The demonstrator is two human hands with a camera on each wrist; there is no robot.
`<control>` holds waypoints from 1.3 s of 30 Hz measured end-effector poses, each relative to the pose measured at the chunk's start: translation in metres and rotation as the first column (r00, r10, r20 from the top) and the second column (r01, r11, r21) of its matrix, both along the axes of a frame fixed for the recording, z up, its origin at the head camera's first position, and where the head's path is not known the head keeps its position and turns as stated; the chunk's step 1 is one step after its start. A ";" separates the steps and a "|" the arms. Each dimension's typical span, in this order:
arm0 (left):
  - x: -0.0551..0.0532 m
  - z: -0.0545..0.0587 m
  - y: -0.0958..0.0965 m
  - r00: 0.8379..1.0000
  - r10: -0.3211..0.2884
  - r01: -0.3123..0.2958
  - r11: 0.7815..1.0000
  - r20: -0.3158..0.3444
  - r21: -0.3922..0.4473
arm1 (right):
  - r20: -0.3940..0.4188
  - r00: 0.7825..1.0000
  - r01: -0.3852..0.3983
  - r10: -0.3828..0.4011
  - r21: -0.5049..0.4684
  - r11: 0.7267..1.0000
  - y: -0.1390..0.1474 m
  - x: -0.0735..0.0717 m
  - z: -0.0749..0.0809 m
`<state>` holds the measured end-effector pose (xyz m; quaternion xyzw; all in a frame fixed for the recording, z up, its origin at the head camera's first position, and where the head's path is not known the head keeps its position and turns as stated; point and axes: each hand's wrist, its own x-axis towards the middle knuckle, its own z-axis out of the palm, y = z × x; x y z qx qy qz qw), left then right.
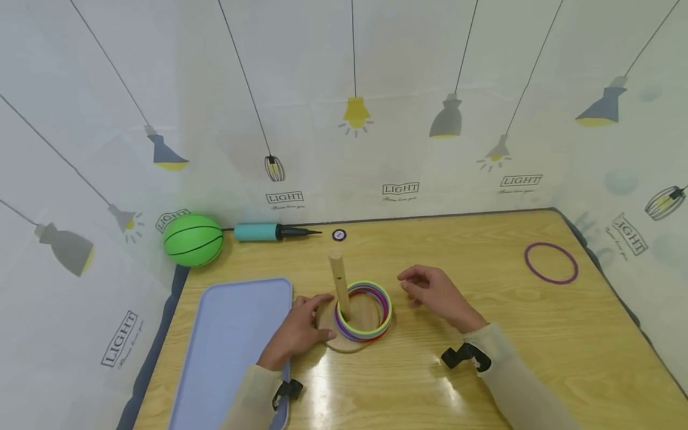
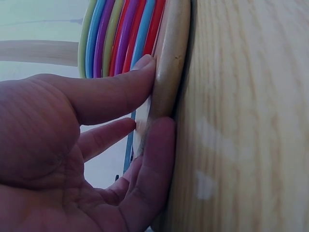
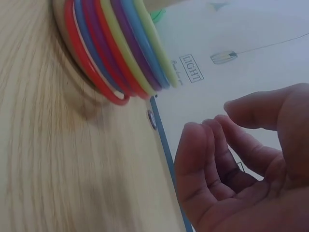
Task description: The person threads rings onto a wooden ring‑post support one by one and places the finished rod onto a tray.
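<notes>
On the table stands a ring-toss stand with a round wooden base [image 1: 346, 345] and an upright wooden peg [image 1: 338, 276]. A stack of thin rings [image 3: 116, 48] in yellow, blue, purple and red lies around the peg, shifted toward the right. My left hand [image 1: 301, 327] holds the base by its left edge. In the left wrist view, the thumb [image 2: 116, 96] lies at the base's upper edge, with a finger against its side close to the table. To the right of the stack, my right hand [image 1: 438, 294] hovers with loosely curled fingers, holding nothing.
A purple ring [image 1: 550, 280] lies alone at the far right. At left are a pale blue tray [image 1: 236, 334] and a green ball [image 1: 193, 240]. A teal hand pump [image 1: 257, 232] and a small round disc [image 1: 339, 235] lie along the back edge, before the patterned wall cloth.
</notes>
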<state>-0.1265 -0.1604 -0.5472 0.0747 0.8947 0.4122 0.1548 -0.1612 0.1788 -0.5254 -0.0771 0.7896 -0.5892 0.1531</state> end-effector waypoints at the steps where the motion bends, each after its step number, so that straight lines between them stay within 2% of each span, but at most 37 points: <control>1: 0.000 0.000 0.000 1.000 -0.001 0.001 1.000 -0.002 -0.001 | -0.008 1.000 -0.002 0.002 0.003 1.000 0.003 0.000 0.000; 11: 0.005 -0.005 -0.001 1.000 -0.016 0.016 1.000 0.002 -0.004 | -0.043 0.999 0.022 -0.020 0.038 0.999 0.043 0.004 0.006; 15: 0.004 -0.004 -0.001 1.000 -0.008 0.008 1.000 -0.006 -0.004 | -0.101 0.993 0.068 -0.061 0.064 0.996 0.068 0.000 0.011; 22: -0.001 -0.005 -0.001 1.000 -0.017 0.017 1.000 0.008 -0.005 | -0.210 0.962 0.197 -0.173 0.100 0.975 0.116 -0.002 0.017; 29: 0.000 -0.004 -0.001 1.000 -0.019 0.019 1.000 0.007 0.007 | -0.280 0.924 0.308 -0.260 0.143 0.940 0.156 -0.009 0.008; 35: 0.000 -0.002 -0.002 1.000 -0.018 0.018 1.000 0.009 0.009 | -0.314 0.902 0.370 -0.297 0.207 0.906 0.184 -0.016 0.001; 39: 0.000 -0.005 -0.002 1.000 -0.019 0.019 1.000 0.011 0.005 | -0.304 0.897 0.393 -0.321 0.218 0.893 0.202 -0.019 0.000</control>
